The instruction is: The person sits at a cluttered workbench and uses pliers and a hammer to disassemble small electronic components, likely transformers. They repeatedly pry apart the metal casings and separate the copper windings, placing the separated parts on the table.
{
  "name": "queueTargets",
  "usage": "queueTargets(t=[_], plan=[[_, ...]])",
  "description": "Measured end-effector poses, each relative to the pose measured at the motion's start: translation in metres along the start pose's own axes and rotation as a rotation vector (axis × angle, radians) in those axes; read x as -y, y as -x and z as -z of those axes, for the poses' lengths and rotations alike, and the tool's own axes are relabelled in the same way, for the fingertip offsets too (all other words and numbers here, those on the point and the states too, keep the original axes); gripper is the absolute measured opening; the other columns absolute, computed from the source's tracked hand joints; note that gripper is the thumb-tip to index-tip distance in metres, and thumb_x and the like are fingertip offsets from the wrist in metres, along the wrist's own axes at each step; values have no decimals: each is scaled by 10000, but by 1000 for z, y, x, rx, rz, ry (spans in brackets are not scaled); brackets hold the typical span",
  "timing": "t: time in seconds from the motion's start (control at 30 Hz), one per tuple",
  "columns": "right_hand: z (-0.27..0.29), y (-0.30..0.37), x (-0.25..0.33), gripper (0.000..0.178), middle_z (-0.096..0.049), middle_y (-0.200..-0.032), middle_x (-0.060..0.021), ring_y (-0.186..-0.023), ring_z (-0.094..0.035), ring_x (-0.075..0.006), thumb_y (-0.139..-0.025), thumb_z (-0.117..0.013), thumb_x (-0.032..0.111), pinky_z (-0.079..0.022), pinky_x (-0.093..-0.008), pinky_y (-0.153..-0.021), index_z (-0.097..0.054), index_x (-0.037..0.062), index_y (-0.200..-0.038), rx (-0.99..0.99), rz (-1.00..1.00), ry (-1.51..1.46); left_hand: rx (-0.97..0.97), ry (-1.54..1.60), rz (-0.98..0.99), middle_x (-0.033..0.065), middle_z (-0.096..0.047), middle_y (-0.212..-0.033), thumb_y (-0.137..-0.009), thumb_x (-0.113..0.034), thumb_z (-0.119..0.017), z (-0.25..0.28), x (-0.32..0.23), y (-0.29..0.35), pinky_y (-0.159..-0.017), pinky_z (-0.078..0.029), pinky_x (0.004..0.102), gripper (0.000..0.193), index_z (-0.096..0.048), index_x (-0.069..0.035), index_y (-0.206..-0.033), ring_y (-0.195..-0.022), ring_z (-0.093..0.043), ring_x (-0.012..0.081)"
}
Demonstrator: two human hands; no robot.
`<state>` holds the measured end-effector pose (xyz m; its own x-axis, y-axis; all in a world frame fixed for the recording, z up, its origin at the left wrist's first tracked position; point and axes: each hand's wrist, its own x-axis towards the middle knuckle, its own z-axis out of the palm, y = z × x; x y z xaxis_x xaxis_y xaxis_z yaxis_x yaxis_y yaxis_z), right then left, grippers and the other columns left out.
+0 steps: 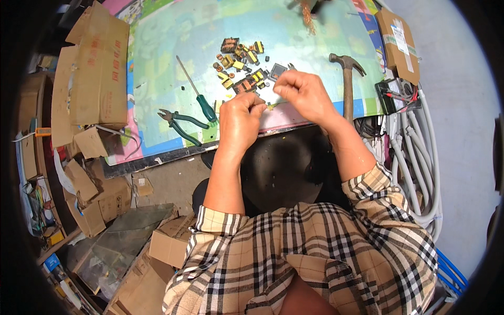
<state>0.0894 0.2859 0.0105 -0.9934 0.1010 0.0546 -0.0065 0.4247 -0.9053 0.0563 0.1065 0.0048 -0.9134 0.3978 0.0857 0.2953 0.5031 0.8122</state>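
Note:
Both hands meet over the table's front edge, just below a pile of small transformers (229,61) with yellow tape and copper windings. My left hand (240,113) is closed, thumb against curled fingers; whatever it pinches is too small or hidden to make out. To its right, my right hand (304,92) is also closed in a pinch, with its contents hidden. A larger transformer with copper windings (244,85) lies just beyond the left fingertips. Next to the right fingers rests a dark square piece (277,71).
Left of the pile lie a green-handled screwdriver (206,107) and green-handled pliers (181,125). A wooden-handled hammer (347,84) lies at right. Copper wire strands (307,18) are at the far edge. Cardboard boxes (102,68) stand left; grey conduit (420,157) hangs right.

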Motion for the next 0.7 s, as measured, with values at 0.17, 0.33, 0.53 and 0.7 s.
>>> queueTargets(t=[0.17,0.33,0.53,0.7], plan=[[1,2,-20,120,-651,-751,-127,-690,-614,-208,-802,-672,137,-487,-311,-675,-663,28,-851,355,58,301,-124,207,83,73,-660,-703,-804,-51,-722,-4,14,-5,-577,-446,274,118,-699,36,-879,-598,-532,108],[16,-6,-15,113,-606,-715,-4,-697,-531,-81,-865,-639,118,-458,-267,-645,-664,8,-866,150,-17,-252,-106,20,11,62,-648,-691,-806,-51,-717,0,11,-2,-573,-439,263,106,-696,37,-860,-596,-524,94],[14,-2,-21,131,-663,-787,-146,-785,-637,-340,-823,-637,143,-501,-407,-738,-698,48,-888,295,-97,340,-141,162,100,47,-631,-660,-800,-60,-722,4,9,-5,-554,-424,262,95,-702,21,-845,-573,-501,89],[3,0,-14,164,-619,-831,-98,-828,-626,-298,-798,-673,88,-507,-388,-742,-696,62,-959,-87,256,278,-157,53,44,20,-620,-649,-807,-64,-724,4,8,-3,-543,-415,253,99,-705,21,-853,-580,-491,69]])
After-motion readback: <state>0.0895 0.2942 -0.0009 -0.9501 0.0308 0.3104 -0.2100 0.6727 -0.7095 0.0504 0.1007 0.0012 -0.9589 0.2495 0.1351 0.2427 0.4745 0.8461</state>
